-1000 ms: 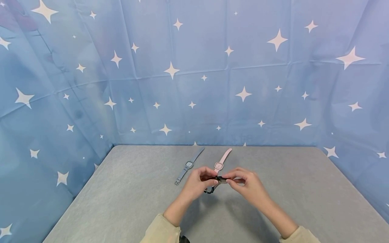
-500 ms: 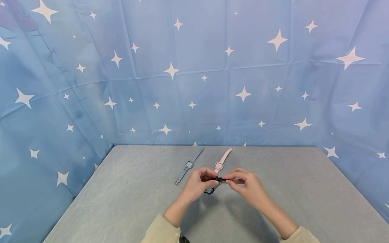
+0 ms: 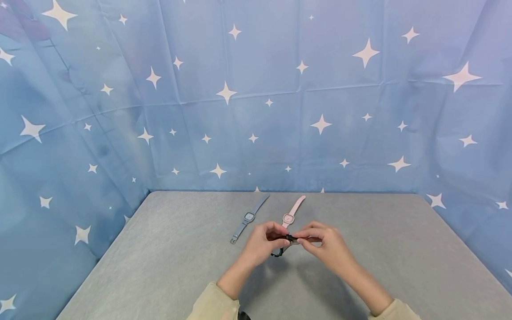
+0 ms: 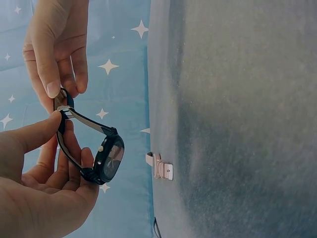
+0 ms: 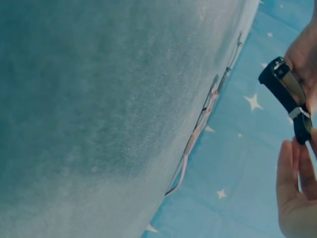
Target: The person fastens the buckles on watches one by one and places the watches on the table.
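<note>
Beside the buckle (image 4: 68,112), the left hand (image 3: 258,243) pinches the black wristwatch strap (image 4: 94,124), the right hand (image 3: 325,244) its end (image 4: 58,100); keeping this straight should help.

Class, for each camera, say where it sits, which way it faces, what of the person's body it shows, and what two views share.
Head: on the head, facing forward and down at the gray table; left hand, right hand, forearms and sleeves show.
Left wrist: on that wrist, facing the black wristwatch; both hands show.
Right wrist: on that wrist, facing across the table; both hands show partly.
Both wrist views share the black wristwatch.
</note>
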Action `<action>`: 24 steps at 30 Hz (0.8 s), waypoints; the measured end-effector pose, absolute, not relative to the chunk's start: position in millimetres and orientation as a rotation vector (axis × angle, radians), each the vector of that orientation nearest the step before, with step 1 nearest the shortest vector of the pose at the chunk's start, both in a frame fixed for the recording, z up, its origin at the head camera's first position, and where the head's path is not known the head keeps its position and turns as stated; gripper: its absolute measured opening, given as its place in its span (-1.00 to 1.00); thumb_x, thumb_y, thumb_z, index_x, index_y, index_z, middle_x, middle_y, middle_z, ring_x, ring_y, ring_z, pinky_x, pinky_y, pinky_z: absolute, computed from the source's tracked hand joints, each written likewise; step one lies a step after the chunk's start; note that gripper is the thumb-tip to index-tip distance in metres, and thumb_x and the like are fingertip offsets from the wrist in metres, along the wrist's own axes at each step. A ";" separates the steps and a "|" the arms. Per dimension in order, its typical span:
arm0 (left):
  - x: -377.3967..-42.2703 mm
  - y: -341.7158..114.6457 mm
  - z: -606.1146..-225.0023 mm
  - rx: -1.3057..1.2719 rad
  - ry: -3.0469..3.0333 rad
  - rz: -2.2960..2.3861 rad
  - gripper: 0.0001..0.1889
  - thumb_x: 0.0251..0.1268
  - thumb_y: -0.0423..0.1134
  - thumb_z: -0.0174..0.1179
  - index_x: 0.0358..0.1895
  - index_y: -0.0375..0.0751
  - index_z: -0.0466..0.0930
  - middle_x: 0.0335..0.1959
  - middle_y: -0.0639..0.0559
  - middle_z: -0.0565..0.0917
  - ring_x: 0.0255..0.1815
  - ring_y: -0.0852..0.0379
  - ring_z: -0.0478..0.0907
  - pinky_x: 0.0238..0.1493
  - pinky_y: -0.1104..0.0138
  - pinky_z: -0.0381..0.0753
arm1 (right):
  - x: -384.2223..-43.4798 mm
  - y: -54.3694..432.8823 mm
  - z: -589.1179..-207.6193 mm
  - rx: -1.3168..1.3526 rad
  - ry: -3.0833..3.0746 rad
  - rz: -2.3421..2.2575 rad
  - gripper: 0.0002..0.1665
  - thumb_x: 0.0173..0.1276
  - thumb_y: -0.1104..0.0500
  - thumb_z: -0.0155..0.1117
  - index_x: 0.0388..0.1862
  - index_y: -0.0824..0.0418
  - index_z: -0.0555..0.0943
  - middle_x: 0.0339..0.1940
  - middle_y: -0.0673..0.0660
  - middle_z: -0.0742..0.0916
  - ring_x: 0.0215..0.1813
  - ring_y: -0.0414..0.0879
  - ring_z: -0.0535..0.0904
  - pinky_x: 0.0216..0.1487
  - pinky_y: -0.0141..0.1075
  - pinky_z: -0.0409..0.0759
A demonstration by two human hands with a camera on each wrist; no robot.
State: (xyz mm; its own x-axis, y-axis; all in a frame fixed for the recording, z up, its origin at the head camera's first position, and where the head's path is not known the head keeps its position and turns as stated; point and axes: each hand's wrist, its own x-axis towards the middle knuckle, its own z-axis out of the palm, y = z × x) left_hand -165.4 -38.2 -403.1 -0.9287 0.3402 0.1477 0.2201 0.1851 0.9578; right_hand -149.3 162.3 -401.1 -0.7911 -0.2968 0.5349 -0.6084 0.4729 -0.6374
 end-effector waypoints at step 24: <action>-167.2 -33.5 -402.7 0.541 2.409 1.803 -0.86 0.16 -0.44 0.39 -0.21 -0.30 0.68 -0.26 -0.18 0.74 -0.32 0.24 0.59 -0.34 0.50 0.54 | -151.1 159.6 -403.6 0.777 -2.378 1.145 -0.77 0.13 0.37 0.50 -0.31 0.08 0.72 -0.37 -0.08 0.78 -0.28 -0.29 0.71 -0.22 -0.35 0.73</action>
State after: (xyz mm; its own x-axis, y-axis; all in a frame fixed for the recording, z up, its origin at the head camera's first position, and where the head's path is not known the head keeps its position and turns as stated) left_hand -167.2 -33.5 -402.7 -0.9340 0.3281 0.1417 0.2284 0.2430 0.9428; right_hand -151.1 159.6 -403.6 -0.7714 -0.3111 0.5551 -0.6280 0.5132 -0.5850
